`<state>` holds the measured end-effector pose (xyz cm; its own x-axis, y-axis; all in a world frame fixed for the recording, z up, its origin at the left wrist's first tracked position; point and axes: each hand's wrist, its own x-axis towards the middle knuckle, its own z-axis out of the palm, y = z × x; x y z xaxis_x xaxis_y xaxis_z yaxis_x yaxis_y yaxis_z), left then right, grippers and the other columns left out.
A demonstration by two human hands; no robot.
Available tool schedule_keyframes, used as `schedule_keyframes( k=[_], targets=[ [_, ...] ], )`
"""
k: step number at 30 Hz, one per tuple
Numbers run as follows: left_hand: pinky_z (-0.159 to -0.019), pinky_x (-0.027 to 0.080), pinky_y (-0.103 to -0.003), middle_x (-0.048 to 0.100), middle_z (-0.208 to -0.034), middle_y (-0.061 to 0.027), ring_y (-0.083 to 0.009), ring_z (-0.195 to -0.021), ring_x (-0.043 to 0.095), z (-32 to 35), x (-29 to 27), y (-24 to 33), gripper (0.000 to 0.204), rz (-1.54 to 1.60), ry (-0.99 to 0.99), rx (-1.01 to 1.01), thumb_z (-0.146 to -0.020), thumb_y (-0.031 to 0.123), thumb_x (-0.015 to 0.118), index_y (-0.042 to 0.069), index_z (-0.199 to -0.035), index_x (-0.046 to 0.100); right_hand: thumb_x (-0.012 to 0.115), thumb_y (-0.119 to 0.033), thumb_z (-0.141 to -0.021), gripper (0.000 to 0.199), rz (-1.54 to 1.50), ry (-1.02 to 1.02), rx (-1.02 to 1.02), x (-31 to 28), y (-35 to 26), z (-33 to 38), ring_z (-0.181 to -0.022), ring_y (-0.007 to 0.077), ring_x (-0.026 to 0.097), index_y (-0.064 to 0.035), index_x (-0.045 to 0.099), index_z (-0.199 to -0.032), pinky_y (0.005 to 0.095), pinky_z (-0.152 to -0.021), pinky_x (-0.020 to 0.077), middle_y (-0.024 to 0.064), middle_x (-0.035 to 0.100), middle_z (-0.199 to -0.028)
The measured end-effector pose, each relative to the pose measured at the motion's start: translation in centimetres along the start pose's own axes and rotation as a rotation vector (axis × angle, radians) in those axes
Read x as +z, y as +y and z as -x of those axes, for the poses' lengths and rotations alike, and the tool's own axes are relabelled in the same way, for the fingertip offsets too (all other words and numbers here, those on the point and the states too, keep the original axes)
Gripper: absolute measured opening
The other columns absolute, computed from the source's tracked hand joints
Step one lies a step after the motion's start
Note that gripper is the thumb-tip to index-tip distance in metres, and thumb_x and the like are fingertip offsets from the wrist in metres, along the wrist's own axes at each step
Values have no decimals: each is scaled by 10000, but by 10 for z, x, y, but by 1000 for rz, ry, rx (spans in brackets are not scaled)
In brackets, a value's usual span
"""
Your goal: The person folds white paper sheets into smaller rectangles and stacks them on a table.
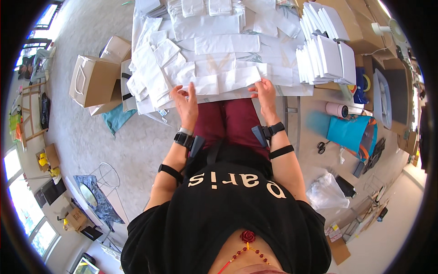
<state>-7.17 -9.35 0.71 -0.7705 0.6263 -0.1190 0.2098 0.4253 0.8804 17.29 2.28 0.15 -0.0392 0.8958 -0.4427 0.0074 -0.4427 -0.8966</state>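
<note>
At table edge, left hand (186,103) and right hand (264,92) pinch opposite ends of a flat white folded paper bag (218,83). Likely light, limp, crease-prone; best gripped at the end edges, atop white paper-covered table (296,89).

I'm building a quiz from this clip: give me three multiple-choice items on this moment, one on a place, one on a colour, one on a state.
1. Where does the brown carton with a cut handle stand?
A. on the floor to the person's left
B. on the table's far edge
C. on the person's lap

2. What colour is the bag lying on the floor at the right?
A. yellow
B. teal blue
C. black

3. How do the hands meet the white folded paper?
A. both hang clear above it
B. only one touches
C. both hold its near edge

Answers: 1 A, the brown carton stands on the floor beside the table. 2 B, the bag is teal. 3 C, the left hand and right hand both grip the white folded paper.
</note>
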Motion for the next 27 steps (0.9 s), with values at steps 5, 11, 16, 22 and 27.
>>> schedule_keyframes(
  k=[5,11,16,22,27],
  targets=[
    [-811,497,-457,620,-943,-159,-332,-880,634,3,13,13,614,-389,17,265,-859,222,831,46,-1316,461,689,-179,-990,290,222,98,-69,3,-3,-10,-637,145,703,56,634,-1151,274,-508,523,116,714,-938],
    [-818,488,-475,620,-896,-156,-359,-891,628,7,23,6,510,-308,-81,213,-852,84,776,50,-1271,487,693,-148,-979,223,254,130,-184,6,9,-14,-608,155,708,41,668,-1095,284,-503,529,109,720,-936],
    [-848,481,-472,626,-957,-173,-374,-952,615,10,27,6,446,-181,-107,195,-850,14,722,43,-1242,510,688,-144,-976,215,247,143,-207,7,4,-3,-624,162,722,33,671,-1096,300,-543,536,99,731,-929],
    [-868,479,-482,589,-1120,-209,-387,-1035,570,6,31,6,437,-329,-128,431,-835,-42,675,20,-1238,519,698,-158,-970,193,312,175,-258,-4,10,-5,-633,183,729,8,682,-1067,326,-635,541,97,739,-906],
    [-929,465,-491,576,-1180,-212,-410,-1093,555,6,35,11,456,-163,-204,298,-822,-60,682,-7,-1243,515,705,-155,-963,178,337,187,-293,-4,14,-4,-639,190,735,-4,685,-1055,327,-634,544,99,745,-901]
  ],
)
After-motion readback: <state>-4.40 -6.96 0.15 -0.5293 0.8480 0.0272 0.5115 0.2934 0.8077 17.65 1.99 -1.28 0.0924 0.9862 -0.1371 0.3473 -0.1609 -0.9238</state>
